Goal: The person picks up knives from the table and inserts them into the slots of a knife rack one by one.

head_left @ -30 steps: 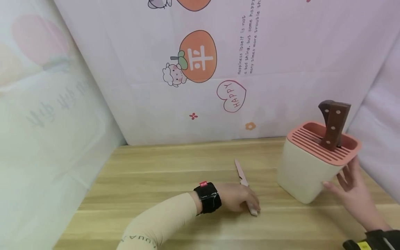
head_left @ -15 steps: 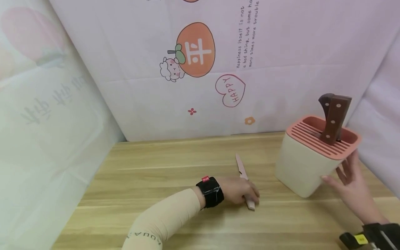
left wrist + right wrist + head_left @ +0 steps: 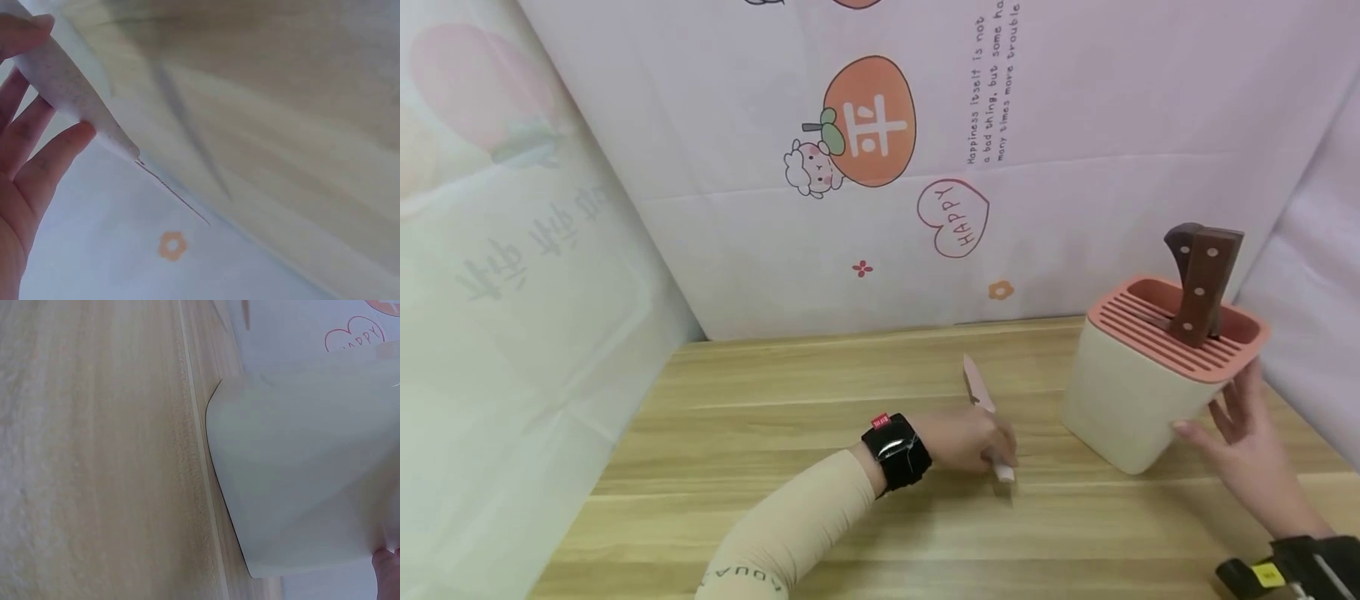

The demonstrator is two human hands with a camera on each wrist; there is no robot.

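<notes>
My left hand (image 3: 966, 437) holds a small pale pink knife (image 3: 977, 385) by its handle, the blade pointing away from me. In the left wrist view, thumb and fingers pinch the speckled handle (image 3: 72, 87), and the blade shows as a thin edge-on line. A shadow lies on the table apart from the knife, which is off the surface. At the right, my right hand (image 3: 1255, 458) grips the near right corner of a cream knife block (image 3: 1135, 408), thumb on the front and fingers on the side. The right wrist view shows mostly the block's wall and a fingertip.
Brown riveted knife handles (image 3: 1204, 283) stand up from the block's slotted coral top (image 3: 1150, 337). The wood-grain table (image 3: 760, 392) ends at a printed cloth backdrop (image 3: 737, 250). More cloth hangs at the left and right sides.
The left hand has raised the knife off the table and shifted slightly away from me. The right hand and the knife block stay in place. The head view tilted a little earlier.
</notes>
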